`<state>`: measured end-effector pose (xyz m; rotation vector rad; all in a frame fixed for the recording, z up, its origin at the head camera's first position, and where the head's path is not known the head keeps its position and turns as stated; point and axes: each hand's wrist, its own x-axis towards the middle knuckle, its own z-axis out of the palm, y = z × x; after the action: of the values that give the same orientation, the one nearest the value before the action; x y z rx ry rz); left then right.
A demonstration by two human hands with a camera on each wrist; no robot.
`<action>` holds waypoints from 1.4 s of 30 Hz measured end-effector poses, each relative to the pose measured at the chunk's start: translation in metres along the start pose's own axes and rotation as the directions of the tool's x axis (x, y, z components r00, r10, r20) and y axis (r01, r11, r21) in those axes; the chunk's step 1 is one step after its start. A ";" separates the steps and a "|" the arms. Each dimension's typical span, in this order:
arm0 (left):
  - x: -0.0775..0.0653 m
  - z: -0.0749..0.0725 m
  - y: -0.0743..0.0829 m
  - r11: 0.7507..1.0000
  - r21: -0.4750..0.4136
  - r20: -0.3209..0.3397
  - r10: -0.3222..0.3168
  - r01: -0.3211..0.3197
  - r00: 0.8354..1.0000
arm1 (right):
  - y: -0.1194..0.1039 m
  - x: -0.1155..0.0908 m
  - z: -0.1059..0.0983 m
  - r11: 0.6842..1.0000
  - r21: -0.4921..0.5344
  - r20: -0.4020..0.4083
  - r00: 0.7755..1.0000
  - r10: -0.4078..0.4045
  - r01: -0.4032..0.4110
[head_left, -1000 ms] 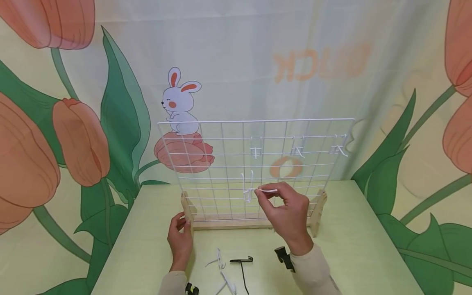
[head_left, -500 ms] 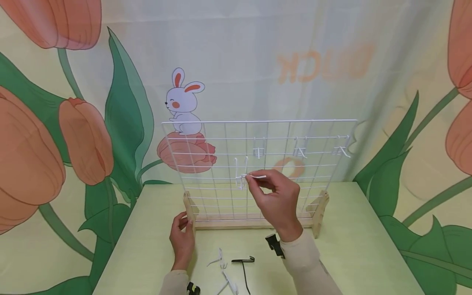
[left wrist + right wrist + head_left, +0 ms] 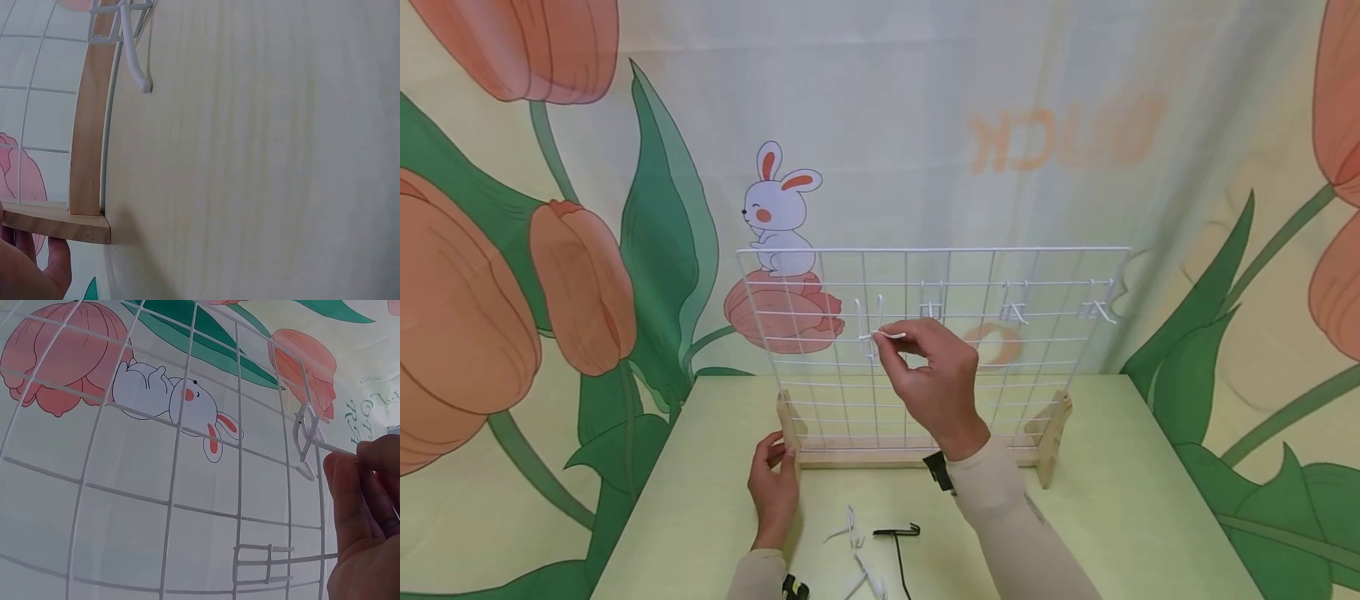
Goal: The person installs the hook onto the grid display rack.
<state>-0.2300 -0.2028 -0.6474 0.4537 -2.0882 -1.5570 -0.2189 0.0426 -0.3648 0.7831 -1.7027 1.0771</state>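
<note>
My right hand [image 3: 932, 379] pinches a white wire hook [image 3: 891, 335] by its prong, in front of the upper left part of a white wire grid panel [image 3: 970, 248]. Two long wires of the hook point upward. Whether it touches the grid is unclear. In the right wrist view the hook's stem [image 3: 337, 449] runs out from between thumb and fingertip. My left hand [image 3: 773, 492] grips the left foot of the wooden stand [image 3: 887, 457] bearing the panel. In the left wrist view its fingers [image 3: 59, 262] lie against the wooden foot [image 3: 62, 226].
Three white hooks hang along the panel's upper right, one a left hook [image 3: 932, 310], one a middle hook [image 3: 1015, 312], one a right hook [image 3: 1099, 311]. Loose white hooks [image 3: 870, 575] and a black hook [image 3: 895, 532] lie on the table [image 3: 1120, 500] in front. A printed curtain [image 3: 880, 125] hangs behind.
My right hand has moved up and to the left with the white hook, from the panel's lower middle to its upper left. My left hand stays at the stand's foot.
</note>
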 end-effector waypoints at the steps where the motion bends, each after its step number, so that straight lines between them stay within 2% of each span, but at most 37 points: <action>1: 0.000 0.000 0.000 1.000 -0.002 0.000 0.002 -0.002 1.000 | 0.000 0.002 0.002 1.000 -0.004 0.000 1.000 -0.007 0.007; 11: 0.000 0.001 0.001 1.000 -0.018 -0.007 0.021 -0.021 1.000 | -0.003 0.020 0.022 0.996 -0.034 0.010 0.996 -0.085 0.085; 20: -0.002 0.002 0.000 1.000 -0.006 -0.020 0.018 -0.018 1.000 | -0.002 0.029 0.035 0.982 -0.110 0.050 0.987 -0.151 0.155; 34: -0.002 -0.002 0.004 1.000 -0.014 0.004 0.016 -0.016 1.000 | 0.002 0.024 0.042 0.968 -0.183 0.133 0.980 -0.150 0.173; 42: -0.001 0.000 0.001 0.999 -0.003 -0.008 0.034 -0.034 0.999 | 0.005 0.016 0.043 0.963 -0.202 0.162 0.976 -0.148 0.180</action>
<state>-0.2288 -0.2025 -0.6470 0.4207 -2.0767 -1.5369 -0.2451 0.0053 -0.3583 0.8629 -1.8061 0.7223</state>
